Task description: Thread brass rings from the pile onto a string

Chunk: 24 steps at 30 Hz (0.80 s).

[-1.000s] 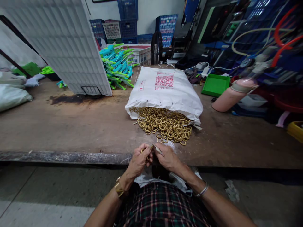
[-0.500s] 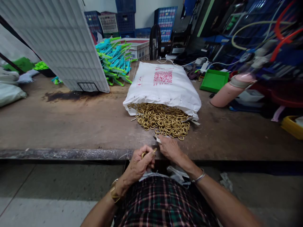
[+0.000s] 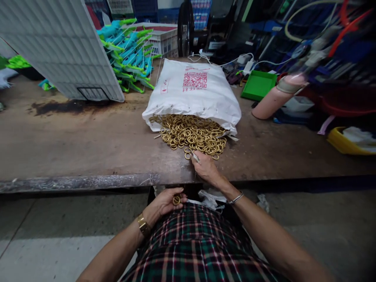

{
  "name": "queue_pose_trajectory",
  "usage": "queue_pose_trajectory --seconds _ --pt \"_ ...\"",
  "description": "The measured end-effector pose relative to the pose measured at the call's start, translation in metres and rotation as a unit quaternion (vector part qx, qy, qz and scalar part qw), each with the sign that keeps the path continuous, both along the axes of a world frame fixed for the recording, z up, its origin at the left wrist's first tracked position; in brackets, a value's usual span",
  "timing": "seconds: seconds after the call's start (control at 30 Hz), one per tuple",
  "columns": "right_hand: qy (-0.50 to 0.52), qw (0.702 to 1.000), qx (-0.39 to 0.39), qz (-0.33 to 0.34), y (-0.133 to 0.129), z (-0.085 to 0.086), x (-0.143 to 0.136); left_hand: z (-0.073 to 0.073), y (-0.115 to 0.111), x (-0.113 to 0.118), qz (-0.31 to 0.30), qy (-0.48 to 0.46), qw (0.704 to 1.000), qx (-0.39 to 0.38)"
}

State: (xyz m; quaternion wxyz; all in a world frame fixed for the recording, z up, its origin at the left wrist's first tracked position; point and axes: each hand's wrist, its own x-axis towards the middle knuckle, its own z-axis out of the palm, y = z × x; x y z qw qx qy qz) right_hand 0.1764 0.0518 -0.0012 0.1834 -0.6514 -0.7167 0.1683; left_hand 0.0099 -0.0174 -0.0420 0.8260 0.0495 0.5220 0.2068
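The left hand [image 3: 169, 200] loosely cradled gold-coloured rings [image 3: 176, 200] off the near edge of the table [image 3: 88, 156], while the right hand [image 3: 207, 169], closer to the ring pile [image 3: 195, 137], pinched a small pale object [image 3: 196, 158] at its front fringe, before a white sack [image 3: 194, 94].

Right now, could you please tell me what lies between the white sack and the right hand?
In the head view, a spilled heap of gold-coloured rings lies between them, running from the mouth of the white sack toward the right hand.
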Motion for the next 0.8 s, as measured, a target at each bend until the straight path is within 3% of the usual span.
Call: queue_pose_trajectory --seconds 0.2,0.37,0.53,0.63,0.73,0.8 --pt "0.035 0.999 0.015 -0.004 -0.001 -0.004 0.001 -0.012 0.007 0.027 0.043 0.001 0.999 -0.009" --pt "0.078 0.997 0.009 -0.028 0.001 -0.005 0.003 -0.020 0.006 0.031 0.056 -0.016 0.998 -0.003" --pt "-0.013 0.999 -0.020 0.034 0.000 0.006 -0.004 -0.024 0.004 0.025 0.050 -0.039 0.998 0.019" --pt "-0.076 0.995 -0.035 0.046 -0.002 0.011 -0.010 -0.012 0.000 0.019 -0.021 -0.053 0.993 0.101" --pt "-0.110 0.993 -0.047 0.025 -0.003 0.010 -0.015 0.014 -0.003 0.013 -0.143 -0.049 0.966 0.211" --pt "-0.126 0.991 -0.051 0.016 -0.004 0.008 -0.018 0.033 -0.002 0.009 -0.186 -0.018 0.946 0.266"
